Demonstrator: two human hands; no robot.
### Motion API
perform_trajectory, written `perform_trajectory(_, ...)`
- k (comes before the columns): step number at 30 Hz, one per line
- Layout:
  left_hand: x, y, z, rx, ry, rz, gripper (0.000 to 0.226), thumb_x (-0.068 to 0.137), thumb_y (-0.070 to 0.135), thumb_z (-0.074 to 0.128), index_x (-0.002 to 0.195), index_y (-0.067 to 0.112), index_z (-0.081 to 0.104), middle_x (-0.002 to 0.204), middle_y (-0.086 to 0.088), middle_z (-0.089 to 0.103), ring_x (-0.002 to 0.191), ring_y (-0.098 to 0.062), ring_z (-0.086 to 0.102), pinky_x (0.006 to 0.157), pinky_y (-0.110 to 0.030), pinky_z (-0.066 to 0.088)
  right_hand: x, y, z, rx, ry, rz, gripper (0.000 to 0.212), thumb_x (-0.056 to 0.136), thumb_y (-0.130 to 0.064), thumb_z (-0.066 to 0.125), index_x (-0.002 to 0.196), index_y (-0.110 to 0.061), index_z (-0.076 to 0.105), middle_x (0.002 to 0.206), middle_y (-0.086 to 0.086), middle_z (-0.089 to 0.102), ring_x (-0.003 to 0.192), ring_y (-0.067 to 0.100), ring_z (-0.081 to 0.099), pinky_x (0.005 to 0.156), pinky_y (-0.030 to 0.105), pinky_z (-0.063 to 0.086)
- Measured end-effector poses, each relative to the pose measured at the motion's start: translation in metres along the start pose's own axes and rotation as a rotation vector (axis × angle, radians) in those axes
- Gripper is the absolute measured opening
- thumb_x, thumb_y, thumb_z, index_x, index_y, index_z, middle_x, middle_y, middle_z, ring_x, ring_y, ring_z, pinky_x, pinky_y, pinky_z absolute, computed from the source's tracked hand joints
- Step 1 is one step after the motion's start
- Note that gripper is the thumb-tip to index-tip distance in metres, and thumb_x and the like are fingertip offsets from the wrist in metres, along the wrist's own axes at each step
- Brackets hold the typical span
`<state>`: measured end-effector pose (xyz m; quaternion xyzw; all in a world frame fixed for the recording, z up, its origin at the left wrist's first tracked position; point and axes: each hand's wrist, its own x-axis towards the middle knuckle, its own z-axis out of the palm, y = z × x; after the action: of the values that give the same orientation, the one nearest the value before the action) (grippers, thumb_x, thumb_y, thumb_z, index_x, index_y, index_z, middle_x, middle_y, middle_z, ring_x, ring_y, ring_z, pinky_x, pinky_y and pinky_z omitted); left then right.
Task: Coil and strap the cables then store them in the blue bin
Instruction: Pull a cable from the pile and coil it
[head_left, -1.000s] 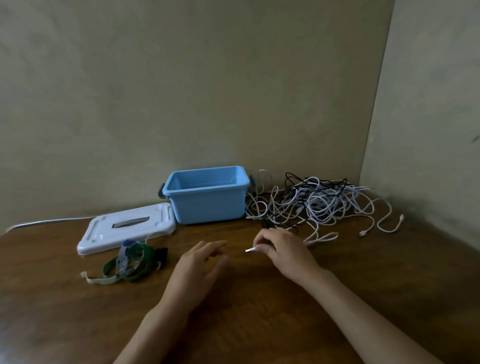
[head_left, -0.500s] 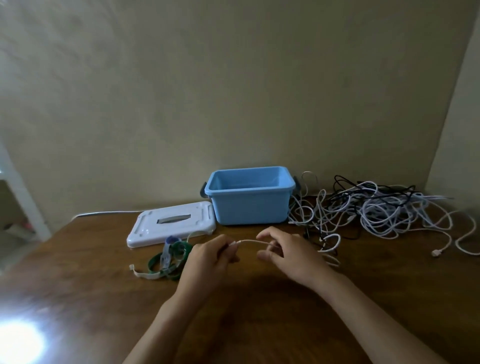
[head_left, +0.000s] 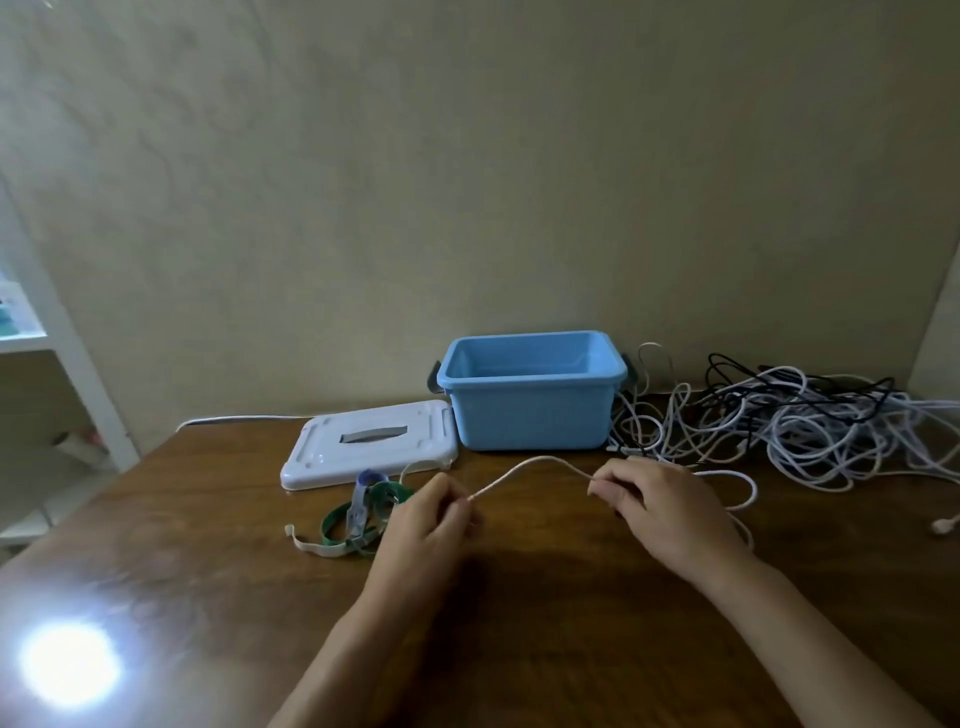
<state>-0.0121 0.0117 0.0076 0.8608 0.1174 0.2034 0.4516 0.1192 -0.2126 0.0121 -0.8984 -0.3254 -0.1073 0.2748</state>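
Head view looks down on a brown wooden table (head_left: 545, 613) set against a beige wall. The left hand (head_left: 421, 525) pinches one end of a white cable (head_left: 530, 465) between thumb and curled fingers, and the right hand (head_left: 670, 512) pinches the same cable a little further along, so a short span arches up between the two hands above the tabletop. Past the right hand the cable loops over the table toward the right and runs back under the wrist. The blue bin (head_left: 530, 400) stands open at the back of the table, close to the wall, with dark latches at both ends; nothing can be seen inside from this angle. Just to its left, touching or nearly touching its base, lies the white lid (head_left: 369, 449), flat, with a slot-like handle in its middle. To the right of the bin sprawls a tangled pile of cables (head_left: 800, 426), mostly white with a few black strands, reaching to the right edge of the view. A loose white plug end (head_left: 943, 526) lies on the table near that edge. In front of the lid, just left of the left hand, sits a small heap of straps (head_left: 363, 517), green and pale, with a bluish piece on top. A bright glare spot (head_left: 67, 662) shines on the wood at lower left.
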Motion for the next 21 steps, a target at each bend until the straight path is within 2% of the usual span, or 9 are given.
perform_trajectory(3, -0.002, 0.003, 0.005, 0.063, -0.013, 0.044, 0.015, 0.1, 0.025, 0.057, 0.086, 0.026, 0.061, 0.078, 0.005, 0.068, 0.069, -0.003, 0.063, 0.061, -0.015, 0.048, -0.002, -0.008, 0.003, 0.072, 0.08, -0.072, 0.014, 0.096, -0.041, 0.061, 0.103, -0.037, 0.073, 0.089, -0.022, 0.065, 0.086, -0.003, 0.061, 0.076, 0.02, 0.051)
perform_trajectory(5, -0.004, 0.006, 0.007, 0.019, -0.026, 0.077, 0.015, 0.101, 0.026, 0.056, 0.087, 0.026, 0.061, 0.079, 0.006, 0.068, 0.07, -0.005, 0.064, 0.064, -0.019, 0.052, -0.004, -0.013, 0.005, 0.078, 0.099, -0.111, 0.016, 0.095, -0.04, 0.062, 0.104, -0.036, 0.075, 0.09, -0.022, 0.066, 0.086, -0.004, 0.061, 0.075, 0.018, 0.051)
perform_trajectory(7, -0.006, 0.009, 0.009, -0.048, -0.047, 0.076, 0.018, 0.104, 0.021, 0.05, 0.091, 0.025, 0.062, 0.078, 0.005, 0.068, 0.07, -0.009, 0.065, 0.065, -0.024, 0.055, -0.006, -0.017, 0.006, 0.079, 0.113, -0.137, 0.016, 0.094, -0.041, 0.063, 0.103, -0.037, 0.075, 0.088, -0.022, 0.066, 0.084, -0.004, 0.061, 0.071, 0.016, 0.05)
perform_trajectory(10, -0.009, 0.015, 0.018, -0.27, -0.091, 0.01, 0.022, 0.107, 0.013, 0.042, 0.093, 0.018, 0.059, 0.065, 0.004, 0.059, 0.059, -0.017, 0.054, 0.053, -0.026, 0.046, -0.009, -0.025, 0.005, 0.082, 0.145, -0.168, 0.016, 0.094, -0.044, 0.061, 0.1, -0.037, 0.074, 0.083, -0.022, 0.064, 0.08, -0.004, 0.062, 0.065, 0.011, 0.046)
perform_trajectory(14, -0.006, 0.027, 0.014, -0.472, -0.054, -0.016, 0.019, 0.106, 0.017, 0.045, 0.093, 0.013, 0.058, 0.064, 0.005, 0.05, 0.056, -0.011, 0.043, 0.05, -0.025, 0.033, -0.009, -0.029, 0.003, 0.04, 0.022, -0.148, 0.012, 0.098, -0.046, 0.057, 0.103, -0.04, 0.066, 0.086, -0.025, 0.059, 0.083, -0.006, 0.058, 0.067, 0.009, 0.041)
perform_trajectory(16, -0.005, 0.031, 0.006, -0.518, -0.018, 0.006, 0.018, 0.104, 0.018, 0.049, 0.091, 0.012, 0.06, 0.064, 0.004, 0.046, 0.055, -0.011, 0.04, 0.049, -0.025, 0.031, -0.008, -0.024, 0.003, -0.008, -0.084, -0.088, 0.013, 0.1, -0.05, 0.052, 0.102, -0.042, 0.062, 0.092, -0.022, 0.059, 0.088, -0.005, 0.056, 0.074, 0.014, 0.04)
perform_trajectory(18, -0.006, 0.034, 0.0, -0.553, -0.008, 0.034, 0.021, 0.103, 0.018, 0.051, 0.085, 0.012, 0.059, 0.063, 0.003, 0.043, 0.054, -0.01, 0.037, 0.048, -0.025, 0.028, -0.007, -0.015, 0.003, -0.081, -0.152, -0.015, 0.017, 0.102, -0.052, 0.047, 0.098, -0.041, 0.06, 0.093, -0.021, 0.058, 0.094, -0.001, 0.052, 0.083, 0.024, 0.041)
perform_trajectory(21, -0.008, 0.036, -0.004, -0.593, 0.006, 0.043, 0.024, 0.104, 0.018, 0.048, 0.082, 0.011, 0.055, 0.064, 0.003, 0.042, 0.056, -0.01, 0.036, 0.049, -0.023, 0.029, -0.004, -0.002, -0.003, -0.13, -0.172, 0.062, 0.023, 0.105, -0.045, 0.042, 0.091, -0.038, 0.058, 0.09, -0.02, 0.056, 0.094, 0.002, 0.05, 0.085, 0.027, 0.036)
